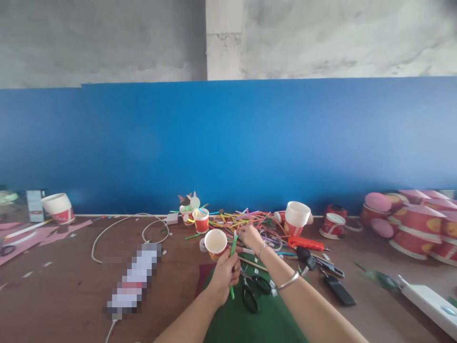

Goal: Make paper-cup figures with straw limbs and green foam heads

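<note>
My left hand (224, 277) is closed round a thin green straw-like stick (233, 245), which stands nearly upright in the fist. An open paper cup (216, 243) stands just beyond that hand. My right hand (252, 237) reaches forward to a heap of coloured thin sticks (228, 220); its fingers are drawn together, and what they pinch, if anything, is too small to make out. Black-handled scissors (252, 290) lie between my forearms on a green sheet (257, 324).
Two small decorated cups, one red-and-white (202, 221), stand at the back. Right of the heap are a white cup (297, 216), an orange glue gun (309, 244) and a black case (338, 288). Red cups (416, 233) are stacked far right. A blurred phone (135, 278) with its cable lies left.
</note>
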Demonstrator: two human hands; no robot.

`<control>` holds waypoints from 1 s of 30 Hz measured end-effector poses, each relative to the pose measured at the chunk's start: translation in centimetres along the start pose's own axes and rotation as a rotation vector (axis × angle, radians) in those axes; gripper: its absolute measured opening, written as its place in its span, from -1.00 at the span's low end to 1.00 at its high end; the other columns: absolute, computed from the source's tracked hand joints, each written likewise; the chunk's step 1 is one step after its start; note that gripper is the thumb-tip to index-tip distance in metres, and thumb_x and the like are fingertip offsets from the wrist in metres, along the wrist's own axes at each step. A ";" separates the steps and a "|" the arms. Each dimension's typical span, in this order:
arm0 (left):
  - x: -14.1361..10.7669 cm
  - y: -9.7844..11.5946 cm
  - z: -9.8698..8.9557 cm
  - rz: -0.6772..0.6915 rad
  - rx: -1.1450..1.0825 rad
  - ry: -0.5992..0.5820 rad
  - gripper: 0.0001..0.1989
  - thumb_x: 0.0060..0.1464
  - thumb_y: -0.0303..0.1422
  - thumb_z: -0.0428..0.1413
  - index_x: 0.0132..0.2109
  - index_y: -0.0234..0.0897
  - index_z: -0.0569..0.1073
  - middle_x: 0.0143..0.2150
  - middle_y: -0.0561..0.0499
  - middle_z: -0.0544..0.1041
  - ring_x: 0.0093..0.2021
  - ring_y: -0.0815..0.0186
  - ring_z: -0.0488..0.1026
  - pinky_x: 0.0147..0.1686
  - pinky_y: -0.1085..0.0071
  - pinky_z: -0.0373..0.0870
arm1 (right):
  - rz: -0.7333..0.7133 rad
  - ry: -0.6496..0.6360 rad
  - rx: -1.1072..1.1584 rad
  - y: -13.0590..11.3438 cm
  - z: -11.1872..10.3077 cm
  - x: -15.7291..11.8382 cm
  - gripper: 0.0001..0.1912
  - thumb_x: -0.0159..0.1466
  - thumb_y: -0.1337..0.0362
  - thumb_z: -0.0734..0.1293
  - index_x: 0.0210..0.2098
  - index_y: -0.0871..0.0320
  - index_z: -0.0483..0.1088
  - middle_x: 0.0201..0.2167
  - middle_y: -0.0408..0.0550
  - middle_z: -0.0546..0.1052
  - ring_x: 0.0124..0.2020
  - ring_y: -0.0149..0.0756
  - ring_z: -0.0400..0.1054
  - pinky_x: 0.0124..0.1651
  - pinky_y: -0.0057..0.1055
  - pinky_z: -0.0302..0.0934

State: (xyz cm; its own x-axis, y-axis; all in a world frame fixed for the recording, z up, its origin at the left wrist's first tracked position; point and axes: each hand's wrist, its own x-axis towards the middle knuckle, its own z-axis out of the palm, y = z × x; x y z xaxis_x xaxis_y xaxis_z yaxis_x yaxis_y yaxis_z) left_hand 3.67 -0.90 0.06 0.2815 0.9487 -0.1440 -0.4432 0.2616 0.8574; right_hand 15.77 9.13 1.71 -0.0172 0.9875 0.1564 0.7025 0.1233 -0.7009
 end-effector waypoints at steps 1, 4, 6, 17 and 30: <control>0.0 0.0 0.0 0.000 -0.001 0.009 -0.52 -0.16 -0.04 0.17 -0.18 -0.28 0.30 -0.62 0.26 0.11 -0.72 0.61 -0.14 -0.70 0.53 -0.35 | 0.028 0.023 0.042 0.0 -0.2 0.0 -0.79 0.05 0.43 0.25 -0.66 0.20 0.41 -0.74 -0.12 0.39 -0.61 -0.37 0.25 -0.53 -0.49 0.00; 0.0 -0.1 0.0 0.000 -0.002 0.023 -0.48 -0.17 0.03 0.16 -0.21 -0.30 0.32 -0.64 0.27 0.10 -0.73 0.61 -0.14 -0.71 0.54 -0.34 | 0.118 0.109 0.207 0.1 -1.2 -0.3 -0.79 0.08 0.33 0.26 -0.67 0.19 0.36 -0.74 -0.17 0.33 -0.63 -0.42 0.18 -0.57 -0.51 -0.07; 0.0 -0.2 0.0 0.005 -0.009 0.015 -0.47 -0.19 0.05 0.17 -0.25 -0.30 0.32 -0.65 0.27 0.10 -0.74 0.62 -0.13 -0.73 0.55 -0.33 | 0.168 0.128 0.332 0.3 -2.1 -0.7 -0.83 0.08 0.26 0.28 -0.59 0.18 0.37 -0.70 -0.18 0.35 -0.64 -0.45 0.15 -0.60 -0.53 -0.08; 0.4 -0.8 0.2 0.113 0.072 0.080 -0.52 -0.12 0.05 0.14 -0.30 -0.31 0.34 -0.59 0.11 0.38 -0.69 0.44 0.28 -0.72 0.52 0.14 | 0.210 -0.152 0.833 -1.9 -2.6 -8.3 -0.78 0.04 0.16 0.34 -0.55 0.20 0.32 -0.78 -0.25 0.28 -0.74 -0.57 0.04 -0.70 -0.60 -0.20; -1.2 -0.5 1.1 0.143 0.022 0.034 -0.59 -0.05 -0.04 0.15 -0.22 -0.30 0.37 -0.54 0.15 0.35 -0.65 0.46 0.29 -0.67 0.52 0.20 | 0.155 -0.249 0.976 -1.6 -1.0 -9.7 -0.61 -0.02 -0.01 0.40 -0.51 0.12 0.20 -0.73 -0.29 0.32 -0.76 -0.48 0.15 -0.69 -0.54 -0.02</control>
State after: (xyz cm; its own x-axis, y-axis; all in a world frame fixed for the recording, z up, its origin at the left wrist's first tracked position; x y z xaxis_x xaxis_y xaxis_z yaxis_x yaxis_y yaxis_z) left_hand 4.50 -2.33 0.37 0.1875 0.9816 -0.0361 -0.4574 0.1197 0.8812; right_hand 15.54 -0.77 1.96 -0.2009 0.9780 -0.0560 -0.1750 -0.0920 -0.9803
